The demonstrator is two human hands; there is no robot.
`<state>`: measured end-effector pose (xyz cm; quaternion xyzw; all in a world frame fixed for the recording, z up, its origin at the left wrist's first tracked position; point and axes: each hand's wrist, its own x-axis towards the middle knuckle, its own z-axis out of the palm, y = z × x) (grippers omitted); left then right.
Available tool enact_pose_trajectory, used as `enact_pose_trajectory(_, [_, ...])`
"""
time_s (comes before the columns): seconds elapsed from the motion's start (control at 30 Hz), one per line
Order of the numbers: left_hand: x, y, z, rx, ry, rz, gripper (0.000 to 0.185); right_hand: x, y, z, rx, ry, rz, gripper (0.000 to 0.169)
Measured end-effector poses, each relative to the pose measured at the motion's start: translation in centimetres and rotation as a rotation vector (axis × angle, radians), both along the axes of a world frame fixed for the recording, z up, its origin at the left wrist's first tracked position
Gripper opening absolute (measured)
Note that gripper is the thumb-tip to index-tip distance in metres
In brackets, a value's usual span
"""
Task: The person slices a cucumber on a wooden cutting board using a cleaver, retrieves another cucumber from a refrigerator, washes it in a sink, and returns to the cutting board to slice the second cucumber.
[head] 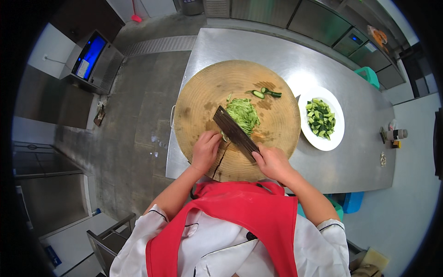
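Observation:
My right hand grips a Chinese cleaver, its dark blade slanting across a round wooden chopping block. Left of the blade, the bent fingers of my left hand touch a small pale-green piece of cucumber, mostly hidden by the fingers and blade. A heap of shredded cucumber lies against the blade's far side. Farther back on the block are cucumber end pieces and a short cut piece. A crack runs through the block's near edge.
The block stands on a stainless steel table. To its right, a white oval plate holds chopped cucumber chunks. Small bottles and peeled garlic-like pieces sit at the table's right end. A green stool is beyond the far edge.

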<state>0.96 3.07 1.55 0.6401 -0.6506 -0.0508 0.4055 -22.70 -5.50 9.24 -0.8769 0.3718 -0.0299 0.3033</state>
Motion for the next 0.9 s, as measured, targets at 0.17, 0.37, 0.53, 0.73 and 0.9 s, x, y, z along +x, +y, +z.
enact_pose_trajectory(0.17, [0.4, -0.9, -1.1, 0.047, -0.071, -0.069, 0.012, 0.5, 0.6, 0.3, -0.04, 0.06, -0.031, 0.021])
enact_pose_trajectory(0.37, [0.1, -1.2, -1.7, 0.054, -0.115, -0.053, 0.008, 1.5, 1.4, 0.3, -0.093, 0.077, -0.012, 0.02])
enact_pose_trajectory(0.53, [-0.3, -1.3, -1.4, 0.023, -0.101, -0.036, 0.009, 2.2, 1.9, 0.8, -0.132, 0.087, 0.018, 0.019])
enact_pose_trajectory(0.73, [0.0, -1.2, -1.7, 0.05, -0.119, -0.035, 0.009, 2.4, 1.7, -0.3, -0.139, 0.058, 0.023, 0.019])
enact_pose_trajectory(0.9, [-0.1, -1.1, -1.5, 0.042, -0.099, -0.038, 0.011, 2.2, 1.5, -0.4, -0.08, 0.081, 0.023, 0.02])
